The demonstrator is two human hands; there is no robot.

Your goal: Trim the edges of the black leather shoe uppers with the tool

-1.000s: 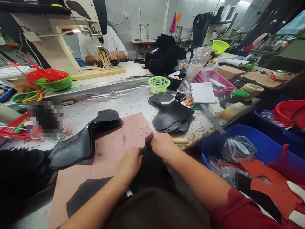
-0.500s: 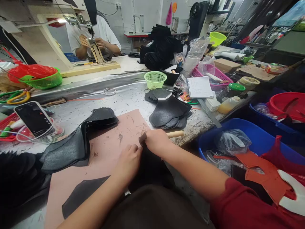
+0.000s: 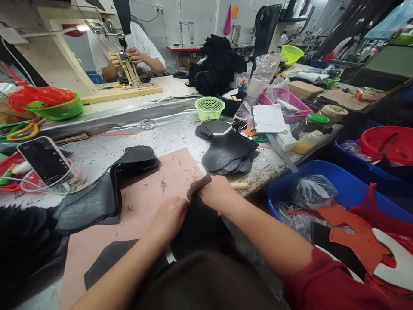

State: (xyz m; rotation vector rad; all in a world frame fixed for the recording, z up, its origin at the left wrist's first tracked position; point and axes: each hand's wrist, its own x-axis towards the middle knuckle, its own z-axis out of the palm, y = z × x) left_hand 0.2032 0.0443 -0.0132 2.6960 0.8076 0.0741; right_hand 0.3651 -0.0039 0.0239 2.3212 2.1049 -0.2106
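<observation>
A black leather-like piece (image 3: pixel 201 221) hangs over the near edge of the pink board (image 3: pixel 151 189), partly on my lap. The fingers of my left hand (image 3: pixel 171 215) are closed on its upper left edge. My right hand (image 3: pixel 217 191) grips its top edge, where a narrow dark brown flap (image 3: pixel 198 186) sticks up between both hands. Whether this flap belongs to the same piece, I cannot tell. Behind my right hand a light wooden handle (image 3: pixel 240 186) shows; its other end is hidden. Another black piece (image 3: pixel 108 260) lies on the board, partly under my left forearm.
Stacked black pieces (image 3: pixel 93 198) overlap the board's left side; more (image 3: pixel 229 150) lie beyond it. A phone (image 3: pixel 47 161) leans at left. A green basket (image 3: pixel 209 108) and notebook (image 3: pixel 269 119) stand farther back. Blue tubs (image 3: pixel 274 193) are at right. Across the bench, a person's hands work by a sewing machine (image 3: pixel 129 71).
My right hand has shifted slightly right and turned, and more of the brown flap shows. My left hand has moved a little left and down. The board and stacks have stayed in place.
</observation>
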